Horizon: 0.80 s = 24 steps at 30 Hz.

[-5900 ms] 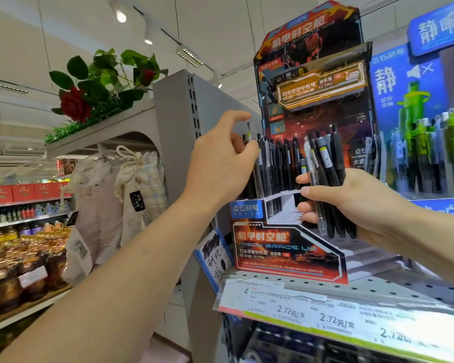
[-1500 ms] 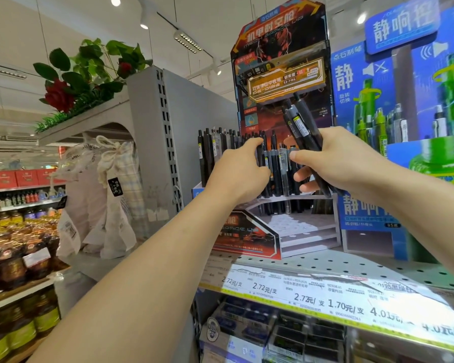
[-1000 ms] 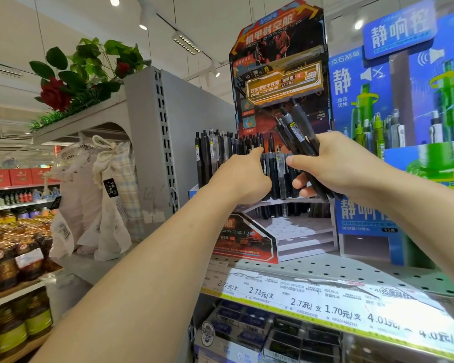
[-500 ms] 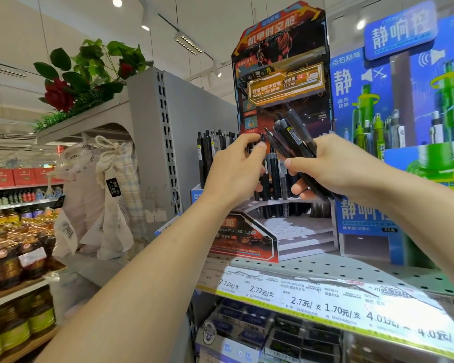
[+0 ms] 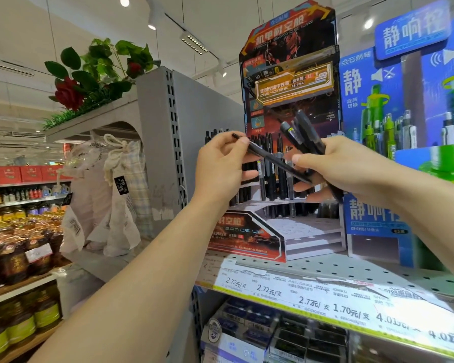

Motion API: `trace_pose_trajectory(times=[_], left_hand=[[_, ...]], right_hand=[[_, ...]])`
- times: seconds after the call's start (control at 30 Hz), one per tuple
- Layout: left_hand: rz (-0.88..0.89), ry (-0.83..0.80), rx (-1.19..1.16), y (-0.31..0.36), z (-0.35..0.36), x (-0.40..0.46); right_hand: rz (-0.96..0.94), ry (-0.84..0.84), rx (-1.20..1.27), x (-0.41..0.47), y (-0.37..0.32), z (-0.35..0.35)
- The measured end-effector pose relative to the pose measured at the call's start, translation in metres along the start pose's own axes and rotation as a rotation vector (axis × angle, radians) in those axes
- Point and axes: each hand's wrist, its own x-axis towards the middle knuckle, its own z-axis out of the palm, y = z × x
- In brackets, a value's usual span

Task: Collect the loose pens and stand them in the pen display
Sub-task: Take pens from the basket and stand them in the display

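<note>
Black pens fill this moment. The left hand (image 5: 220,163) pinches one black pen (image 5: 270,159) near its upper end between thumb and fingertips, and that pen slants down to the right, its lower end reaching the right hand (image 5: 336,166). The right hand grips a bundle of pens (image 5: 303,136), fingers curled round the barrels; the tops fan up and to the left above the knuckles, and one lower tip pokes out below the palm. Whether the slanted pen is also caught in the right hand's grip I cannot tell.

Both hands hang in front of the pen display (image 5: 288,100), a tall cardboard stand printed in red, orange and dark blue, which sits on the shelf (image 5: 325,268) close to its front edge. A row of standing pens (image 5: 268,169) is upright in the display's upper tier, partly hidden behind the hands. The white stepped tiers lower down show bare perforated card.

Just to the right of the display stands a blue and green display (image 5: 404,100) with green pens in it. Price labels (image 5: 312,297) run along the shelf's front edge. To the left, cloth bags (image 5: 108,195) hang beside a grey upright, and artificial roses (image 5: 89,79) lie along the top of it.
</note>
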Motion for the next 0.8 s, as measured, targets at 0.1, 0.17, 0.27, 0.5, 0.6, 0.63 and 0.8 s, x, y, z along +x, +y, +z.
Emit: trace_pose_trajectory(times=[0.1,0.17,0.27,0.5,0.6,0.63,0.8], left_hand=[[0.078,0.158,0.028,-0.004,-0.004,0.001],[0.159,0.201,0.114,-0.009,-0.006,0.0],[0.328,0.197,0.349,-0.015,-0.01,-0.002],[0.459,0.112,0.705,-0.013,-0.01,-0.002],[0.444,0.078,0.775,-0.009,-0.006,0.0],[0.429,0.064,0.796,-0.007,-0.005,0.002],[0.269,-0.16,1.111,0.0,0.005,0.007]], right_hand=[[0.026,0.034,0.053,0.002,0.0,-0.001],[0.009,0.063,-0.011,0.002,0.001,0.0],[-0.024,0.048,-0.134,0.004,0.004,-0.002],[-0.078,0.023,-0.061,0.003,0.003,-0.001],[-0.091,0.042,-0.079,0.004,0.003,-0.002],[-0.089,0.048,-0.081,0.003,0.003,-0.001],[-0.1,0.051,-0.092,0.003,0.004,-0.002]])
